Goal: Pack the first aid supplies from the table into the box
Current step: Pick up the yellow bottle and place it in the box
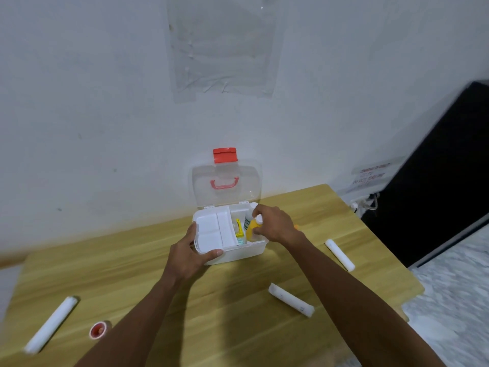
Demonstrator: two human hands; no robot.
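A white first aid box (238,254) stands open on the wooden table (211,300), its clear lid (225,185) with a red latch upright against the wall. My left hand (191,254) grips the box's front left corner. My right hand (275,223) holds a yellow bottle (251,230) with a white cap inside the box's right compartment. A yellow-green packet (240,231) and a white-green bottle (248,221) lie in the same compartment. A white divided tray (211,231) covers the left half.
Three white bandage rolls lie on the table: front left (50,325), front right (291,300), far right (339,255). A small red tape roll (98,330) sits front left. A small orange item (296,227) peeks out behind my right wrist. A black panel (436,168) stands at right.
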